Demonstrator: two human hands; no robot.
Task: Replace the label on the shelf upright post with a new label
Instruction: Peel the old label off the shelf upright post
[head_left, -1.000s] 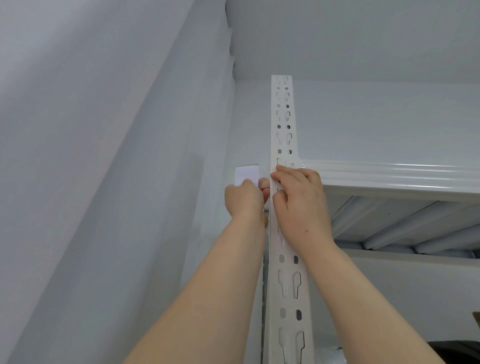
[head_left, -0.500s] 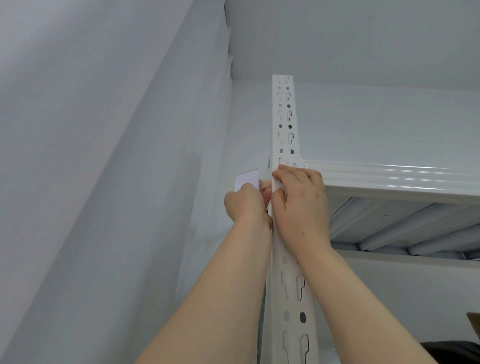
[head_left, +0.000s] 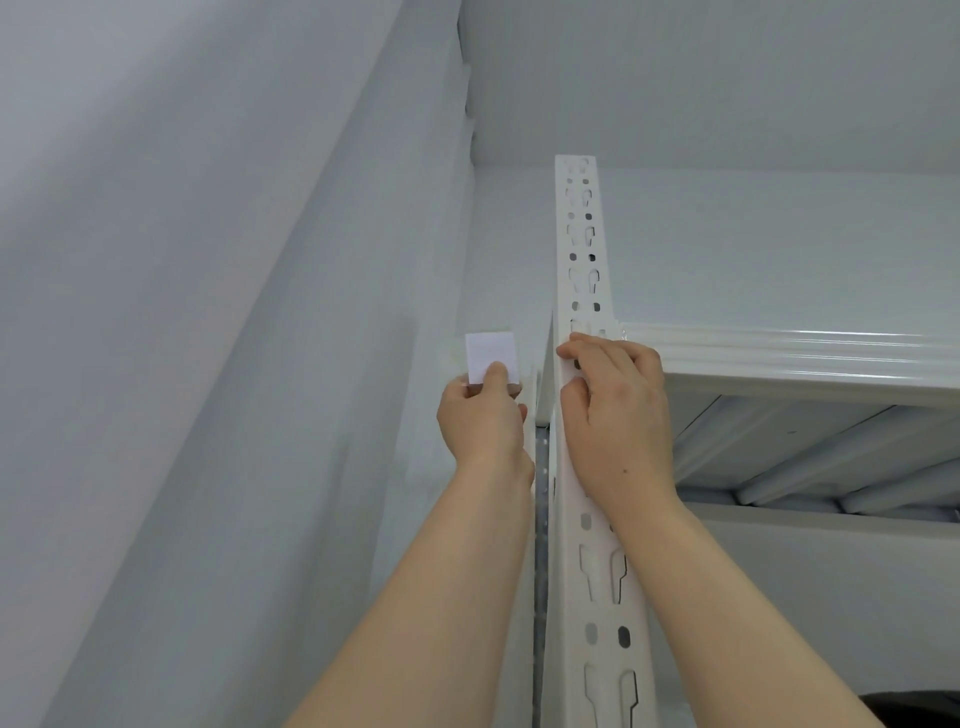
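Note:
A white slotted upright post (head_left: 584, 249) rises through the middle of the view. My left hand (head_left: 480, 421) is just left of the post and pinches a small white label (head_left: 491, 356) by its lower edge, holding it upright and clear of the post. My right hand (head_left: 613, 410) lies on the post's front face where the shelf beam meets it. Its fingers are curled and its fingertips press against the metal. What lies under those fingers is hidden.
A white shelf beam (head_left: 789, 353) runs right from the post, with ribbed shelf panels (head_left: 810, 457) underneath. A grey wall (head_left: 208, 312) is close on the left, and the ceiling (head_left: 727, 78) is above. A dark object (head_left: 914, 709) shows at the bottom right corner.
My left hand has moved left and away from the post, taking the white label with it. My right hand has stayed on the post.

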